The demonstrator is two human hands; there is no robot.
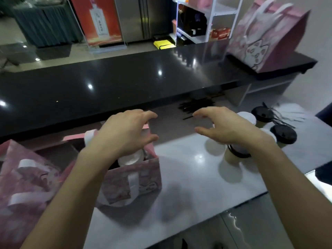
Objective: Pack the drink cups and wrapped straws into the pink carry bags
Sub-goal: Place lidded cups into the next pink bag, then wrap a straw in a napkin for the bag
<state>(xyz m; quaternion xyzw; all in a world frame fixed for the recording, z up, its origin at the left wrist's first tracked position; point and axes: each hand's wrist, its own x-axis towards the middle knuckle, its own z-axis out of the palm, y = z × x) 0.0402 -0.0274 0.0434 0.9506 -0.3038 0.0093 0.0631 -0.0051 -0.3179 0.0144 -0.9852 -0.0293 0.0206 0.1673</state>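
Below both hands, upright bag [136, 178]

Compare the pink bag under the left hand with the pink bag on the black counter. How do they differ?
The near bag stands on the white worktop, open, with a white-lidded cup inside; the far bag stands on the black counter with its top closed. The near bag looks lower, the far bag taller. Both are pink with white handles and a cat drawing.

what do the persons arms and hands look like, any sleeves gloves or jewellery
Both forearms are bare up to the frame's lower edge, with no sleeve in view. The left hand and right hand wear no gloves, and no watch, bracelet or ring shows on either wrist or on the fingers. The picture is slightly blurred, so fine detail cannot be told.
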